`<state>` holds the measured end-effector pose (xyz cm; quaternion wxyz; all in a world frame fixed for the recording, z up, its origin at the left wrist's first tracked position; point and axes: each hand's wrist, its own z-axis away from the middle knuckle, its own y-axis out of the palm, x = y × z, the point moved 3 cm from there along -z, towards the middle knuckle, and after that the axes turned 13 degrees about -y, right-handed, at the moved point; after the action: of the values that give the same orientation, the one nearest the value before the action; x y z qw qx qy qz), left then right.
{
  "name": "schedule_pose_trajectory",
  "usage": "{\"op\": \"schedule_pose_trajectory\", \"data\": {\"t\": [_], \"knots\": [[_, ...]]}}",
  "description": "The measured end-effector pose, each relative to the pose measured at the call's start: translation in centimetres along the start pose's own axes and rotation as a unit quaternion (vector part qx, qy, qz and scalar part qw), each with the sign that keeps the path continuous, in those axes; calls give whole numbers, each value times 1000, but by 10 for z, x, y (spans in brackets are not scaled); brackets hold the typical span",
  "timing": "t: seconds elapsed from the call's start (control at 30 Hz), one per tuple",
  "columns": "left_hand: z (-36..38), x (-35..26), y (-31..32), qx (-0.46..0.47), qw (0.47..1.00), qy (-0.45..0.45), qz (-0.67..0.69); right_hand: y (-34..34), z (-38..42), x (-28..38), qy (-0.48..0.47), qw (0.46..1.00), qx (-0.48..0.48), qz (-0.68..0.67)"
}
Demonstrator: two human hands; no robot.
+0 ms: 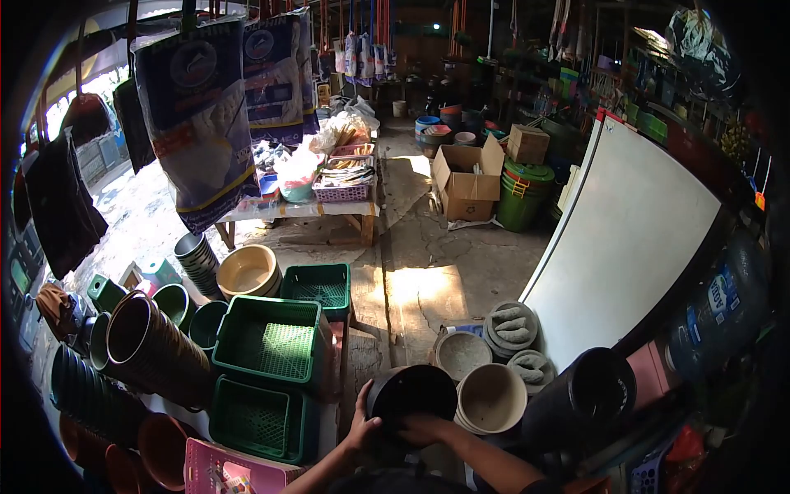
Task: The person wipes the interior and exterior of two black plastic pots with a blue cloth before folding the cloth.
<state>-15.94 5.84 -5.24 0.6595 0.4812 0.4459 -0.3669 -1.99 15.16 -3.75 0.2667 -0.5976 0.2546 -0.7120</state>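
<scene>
A round black plant pot [415, 380] is at the bottom centre, its dark mouth facing up toward me. My left hand [363, 420] grips its left side, with the thumb near the rim. Over the near rim reaches my right hand [421, 430]; its fingers are lost in the shadow inside, so what they touch is hidden. Just right of the black pot stands a stack of cream pots [491, 398]. Behind them are a grey-rimmed round tub [462, 356] and grey pots [511, 327] with rounded grey pieces on top.
Green plastic baskets [267, 333], stacked brown pots [156, 346] and a pink basket [234, 465] fill the left. A tall black bin [588, 387] and a leaning whiteboard [634, 222] stand right. Ahead are a low table [296, 210], an open carton [467, 181] and packaged goods [196, 115] hanging.
</scene>
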Motion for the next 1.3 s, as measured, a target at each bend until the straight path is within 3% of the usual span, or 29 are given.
{"op": "schedule_pose_trajectory", "data": {"t": [0.03, 0.17, 0.23, 0.27, 0.33, 0.47, 0.53, 0.67, 0.7, 0.73, 0.77, 0.8, 0.83, 0.9, 0.97, 1.03, 1.1, 1.13, 1.17, 1.23, 1.27, 1.3], "knots": [[1, -1, -3, 1, 1000, 0, -15, -6, 7, 4, 30, 995, 79, 55], [-8, 3, -4, 10, 993, -8, -118, -23, 39, 0, 84, 967, 125, 205], [-15, -11, 5, 21, 993, -18, -112, -23, 53, -13, 6, 892, -91, 444], [-16, -24, 12, 47, 992, -28, -109, -20, 54, -24, 4, 892, -89, 443], [-20, -37, 20, 91, 991, -48, -80, -25, 59, -29, -22, 870, -207, 447], [-25, -31, 14, 28, 989, 20, -141, -39, 62, -11, 4, 894, -103, 436], [-25, -30, 19, 1, 992, 32, -125, -37, 55, 9, -44, 918, -107, 380], [-28, -30, 26, -28, 996, 46, -64, -4, 32, 18, -52, 959, -111, 256], [-28, -28, 28, -27, 997, 44, -63, -2, 26, 23, -62, 979, -186, 55], [-28, -26, 29, -25, 996, 48, -70, -1, 22, 29, -68, 954, -253, -149], [-29, -23, 31, -22, 995, 51, -78, 0, 19, 37, -65, 953, -253, -150], [-32, -19, 31, -14, 998, 48, -47, -7, 20, 49, -23, 885, -326, -332], [-34, -14, 31, -4, 999, 41, -16, -12, 20, 58, 22, 775, -387, -499], [-29, -15, 34, -15, 997, 56, -50, -33, 18, 71, 0, 494, -506, -707], [-28, -16, 38, 26, 998, 20, 50, -69, 33, 84, -102, 409, -493, -761], [-28, -18, 44, 31, 997, 21, 64, -72, 37, 83, -141, 411, -492, -754], [-26, -25, 51, 42, 993, 3, 111, -46, 28, 58, -95, 470, -536, -695], [-25, -27, 51, 41, 992, -11, 122, -17, 23, 33, -38, 599, -544, -587], [-25, -31, 50, 42, 992, -12, 121, -11, 35, 42, -101, 837, -505, -186], [-25, -41, 46, 55, 988, -12, 143, 0, 31, 52, 43, 859, -275, -430], [-25, -44, 43, 46, 992, -8, 120, -7, 38, 61, 43, 858, -276, -431], [-25, -45, 38, 46, 992, -9, 120, -18, 48, 71, 17, 938, -238, -250]]}}
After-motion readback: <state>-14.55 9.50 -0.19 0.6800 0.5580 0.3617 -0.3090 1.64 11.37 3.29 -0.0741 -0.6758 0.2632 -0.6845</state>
